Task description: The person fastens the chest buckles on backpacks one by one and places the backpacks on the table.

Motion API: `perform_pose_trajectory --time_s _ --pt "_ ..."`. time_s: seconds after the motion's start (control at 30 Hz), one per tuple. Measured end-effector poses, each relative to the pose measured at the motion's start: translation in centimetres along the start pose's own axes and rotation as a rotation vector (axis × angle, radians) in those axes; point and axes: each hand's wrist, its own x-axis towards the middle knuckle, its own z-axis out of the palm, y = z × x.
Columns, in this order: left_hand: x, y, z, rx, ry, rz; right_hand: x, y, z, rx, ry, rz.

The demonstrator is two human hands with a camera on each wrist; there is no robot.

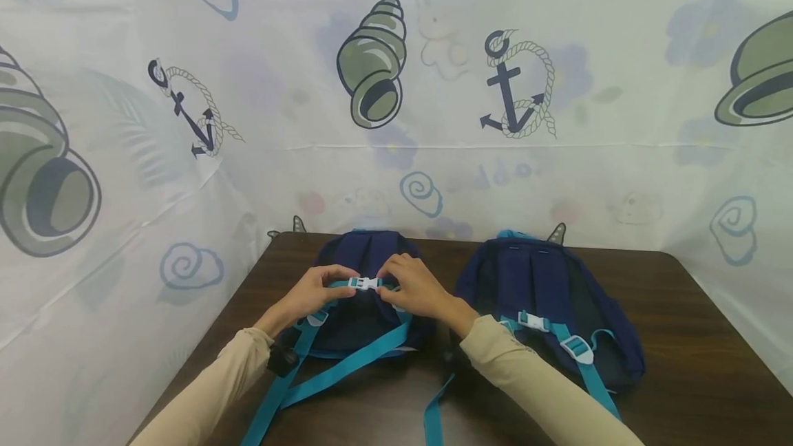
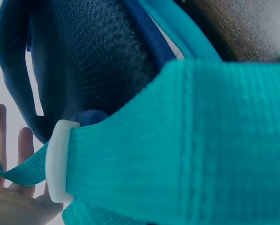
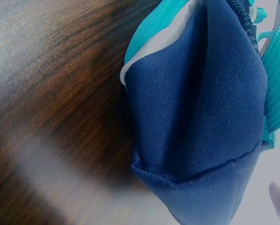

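On the left navy backpack (image 1: 339,332), my two hands meet at a white side-release buckle (image 1: 364,283) on its teal straps. My left hand (image 1: 310,294) pinches the buckle's left end and webbing between thumb and fingers. From the other side, my right hand (image 1: 421,289) pinches its right end. The buckle's halves look joined or nearly so; I cannot tell if they are locked. In the left wrist view, a teal strap (image 2: 233,140) with a white adjuster (image 2: 59,161) crosses in front of the left hand's fingers (image 2: 25,145). The right wrist view shows the backpack's navy side (image 3: 200,117).
To the right stands a second navy backpack (image 1: 551,274), its white buckle (image 1: 533,321) fastened across teal straps. Loose teal straps (image 1: 347,370) trail toward the front of the dark wooden table (image 1: 694,336). A sheet printed with shells and anchors (image 1: 446,184) hangs behind.
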Motion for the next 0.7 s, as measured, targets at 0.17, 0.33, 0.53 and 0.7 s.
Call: perform_pose_trajectory --time_s 0.17,0.33,0.53,0.7 --pt "0.0 0.2 0.0 -0.010 -0.001 -0.013 0.1 -0.2 0.4 0.010 -0.010 -0.019" --pt "-0.1 0.2 0.3 0.034 -0.027 -0.001 0.3 -0.8 0.7 0.039 -0.026 -0.065" --pt "0.1 0.4 1.2 0.102 -0.077 0.095 1.6 -0.9 0.8 0.055 -0.006 -0.045" --pt "-0.4 0.0 0.5 0.196 -0.062 0.045 1.4 -0.4 0.4 -0.032 -0.004 -0.031"
